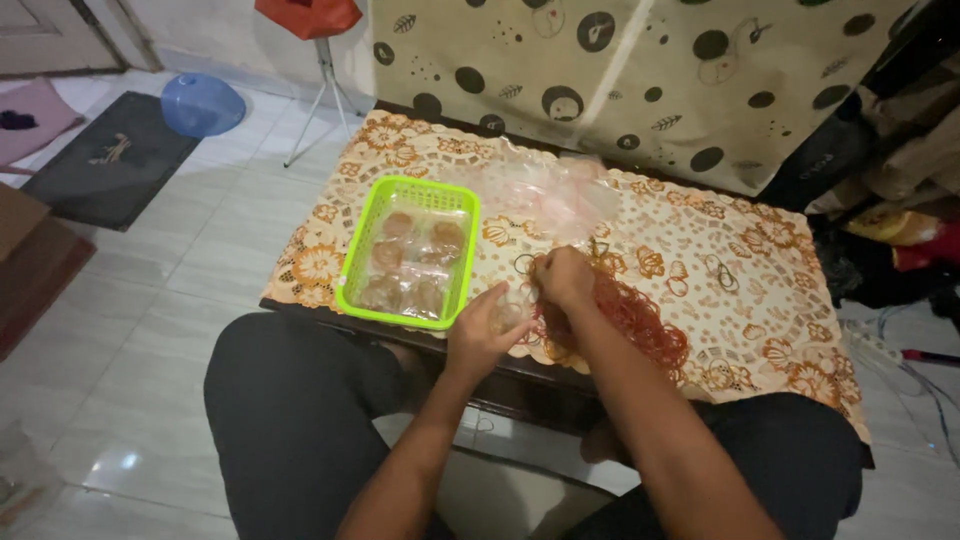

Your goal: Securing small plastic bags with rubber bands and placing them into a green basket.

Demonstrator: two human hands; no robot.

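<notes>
My left hand (482, 335) grips a small clear plastic bag (511, 314) with something round inside, at the near edge of a low table (760, 300). Touching the top of that bag, my right hand (563, 276) pinches it with closed fingers; a rubber band may be in them, but I cannot tell. A pile of reddish rubber bands (640, 320) lies just right of my hands. A green plastic basket (365, 245) to the left holds several bagged brown round snacks (410, 265).
Crumpled clear plastic bags (545, 195) lie behind my hands. A few loose rubber bands (722, 272) rest on the floral cloth. A blue bowl (202, 103) and dark mat (105, 160) are on the tiled floor; clutter stands at right.
</notes>
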